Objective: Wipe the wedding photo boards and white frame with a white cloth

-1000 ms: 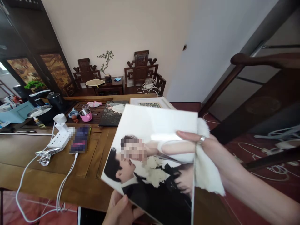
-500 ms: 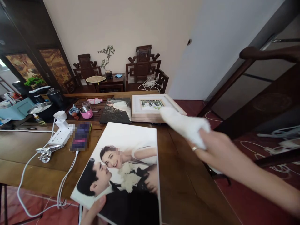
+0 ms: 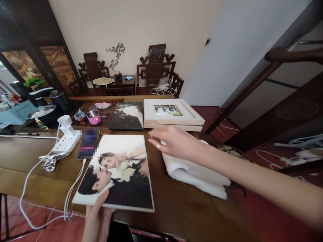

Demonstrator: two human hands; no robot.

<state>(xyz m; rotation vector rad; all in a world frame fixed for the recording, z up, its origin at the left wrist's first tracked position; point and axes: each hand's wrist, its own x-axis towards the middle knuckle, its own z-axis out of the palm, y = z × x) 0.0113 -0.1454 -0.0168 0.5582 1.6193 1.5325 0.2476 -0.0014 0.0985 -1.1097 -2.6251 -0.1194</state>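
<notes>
My left hand (image 3: 99,208) grips the near left edge of a photo panel (image 3: 131,198), thumb on its face and fingers underneath. The panel shows a couple with a white bouquet and is tilted over the wooden table. My right hand (image 3: 171,143) is bent at the wrist just off the panel's upper right side. Its fingers are slightly curled with a gap between them, and nothing is in them. Under my right forearm lies a folded white towel (image 3: 188,168) on the table, partly covered by the arm.
Behind the panel lie a dark photo panel (image 3: 126,117) and a pale picture frame (image 3: 174,121) stacked on another. At left are a power strip (image 3: 67,142), a phone (image 3: 88,143), loose white cables and a pink cup (image 3: 93,118). A tea tray (image 3: 107,112) stands farther back.
My right hand has let go of the white towel, which now lies on the table at right. That hand has moved left toward the panel. The panel has shifted left and lies flatter.
</notes>
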